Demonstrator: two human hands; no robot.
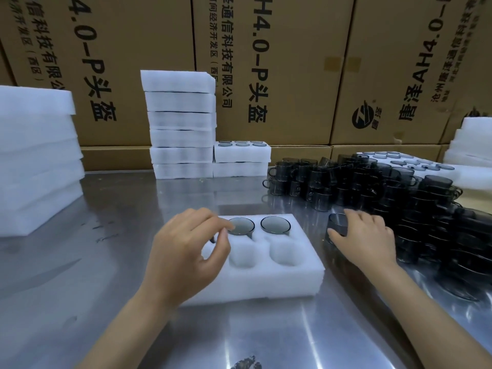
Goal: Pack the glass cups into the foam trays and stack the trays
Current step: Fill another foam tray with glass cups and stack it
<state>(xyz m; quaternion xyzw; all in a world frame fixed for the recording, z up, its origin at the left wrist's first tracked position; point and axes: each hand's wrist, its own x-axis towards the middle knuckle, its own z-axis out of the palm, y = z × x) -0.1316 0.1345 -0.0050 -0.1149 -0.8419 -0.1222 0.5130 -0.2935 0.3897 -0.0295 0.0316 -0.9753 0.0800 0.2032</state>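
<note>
- The fingers of the left hand are loosely curled, thumb and forefinger nearly meeting; whether they pinch anything I cannot tell. The hand hovers over the left end of the foam tray, its fingertips at the rim of a seated cup.
- The right hand curls its fingers round a dark glass cup standing on the metal table, just right of the tray.
- The tray lies flat on the table between the two hands. Two cups sit in its far pockets: one partly behind the left fingers, another beside it. Two near pockets are bare foam.
- To the right, a big heap of loose cups covers the table.
- Farther back stands a tall stack of trays, with a short stack touching its right side; cups show in its top tray.
- More foam is piled at far left and far right.
- Cardboard boxes form the back wall.
</note>
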